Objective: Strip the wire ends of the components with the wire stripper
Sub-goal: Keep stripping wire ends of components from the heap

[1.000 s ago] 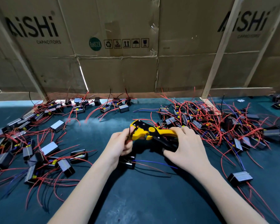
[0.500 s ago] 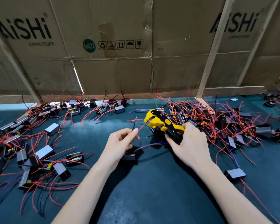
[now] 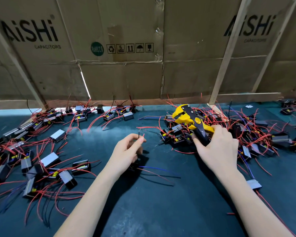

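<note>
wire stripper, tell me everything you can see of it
The wire stripper is a yellow and black hand tool, plastic-looking, with a round yellow pivot knob on its black middle. Its yellow head points up and away to the left, over the right pile of components. The right hand grips its handles, thumb on the black one. No wire sits in its jaws.

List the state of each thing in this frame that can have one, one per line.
left hand: pinching wire ends upright between fingertips
component: under the left hand, on the mat
right hand: gripping the stripper's handles
wire stripper: held up, head clear of the wire ends, over the right pile
left pile: lying loose on the mat
</note>
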